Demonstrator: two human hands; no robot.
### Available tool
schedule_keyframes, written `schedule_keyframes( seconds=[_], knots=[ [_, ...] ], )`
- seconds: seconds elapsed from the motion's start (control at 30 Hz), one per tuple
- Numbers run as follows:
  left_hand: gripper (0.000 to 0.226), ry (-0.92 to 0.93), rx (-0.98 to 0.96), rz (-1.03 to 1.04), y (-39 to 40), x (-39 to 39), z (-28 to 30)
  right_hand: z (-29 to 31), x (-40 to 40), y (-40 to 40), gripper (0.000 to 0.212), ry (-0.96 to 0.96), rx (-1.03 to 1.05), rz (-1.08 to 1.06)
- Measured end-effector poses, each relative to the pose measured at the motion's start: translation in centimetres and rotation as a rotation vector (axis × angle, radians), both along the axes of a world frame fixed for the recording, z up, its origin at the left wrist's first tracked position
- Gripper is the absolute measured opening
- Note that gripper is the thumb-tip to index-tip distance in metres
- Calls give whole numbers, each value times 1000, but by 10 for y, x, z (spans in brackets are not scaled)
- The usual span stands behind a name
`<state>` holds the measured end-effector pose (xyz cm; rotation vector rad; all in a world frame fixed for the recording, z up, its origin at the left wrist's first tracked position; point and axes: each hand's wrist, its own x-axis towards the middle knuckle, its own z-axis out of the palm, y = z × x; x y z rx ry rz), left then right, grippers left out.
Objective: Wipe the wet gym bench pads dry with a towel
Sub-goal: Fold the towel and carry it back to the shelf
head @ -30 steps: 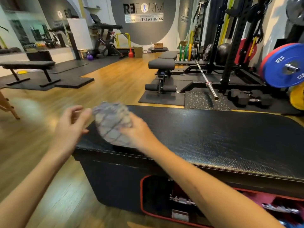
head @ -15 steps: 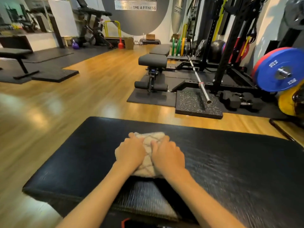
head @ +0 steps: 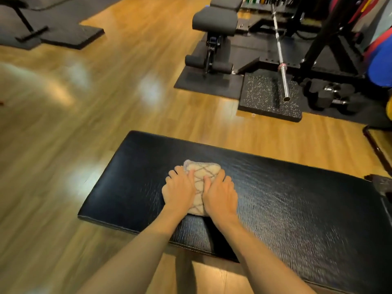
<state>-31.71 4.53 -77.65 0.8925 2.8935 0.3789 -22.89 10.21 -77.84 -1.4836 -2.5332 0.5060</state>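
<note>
Pressing down side by side, left hand (head: pixel 180 190) and right hand (head: pixel 220 194), fingers spread flat over a folded towel (head: pixel 200 177), pinning it against the bench (head: pixel 297 198) toward its 9 o'clock end. Doubling the palms likely to load the cloth evenly and push water ahead of the stroke. Folded thick into a soft pad, beige terry crossed with brown diamond lines. Beneath, black vinyl, grainy and glossy, rounded at the corners; whether wet or merely shiny, cannot tell. Beyond, at 12 o'clock, another padded bench (head: pixel 214 20) on rubber matting (head: pixel 201 81); at 1 o'clock, a steel barbell (head: pixel 281 58) resting on a speckled rubber block (head: pixel 263 98).
</note>
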Motion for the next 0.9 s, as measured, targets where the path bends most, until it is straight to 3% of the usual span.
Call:
schedule_keyframes(
  seconds=[0.2,0.37,0.43,0.67,0.8,0.9],
  knots=[
    [48,-143,-6,86,2,4,7,5,-1,2,50,35,-136,-30],
    [50,-353,134,131,-3,7,26,33,5,22,43,343,-741,-266],
    [46,-400,206,157,-2,13,46,52,9,32,44,416,-831,-284],
    [40,-466,517,99,34,23,187,197,27,65,36,600,-739,-126],
    [41,-553,713,25,63,33,308,316,37,95,25,749,-549,-92],
    [42,-546,790,-27,78,43,400,407,50,109,33,811,-473,-82]
  ],
)
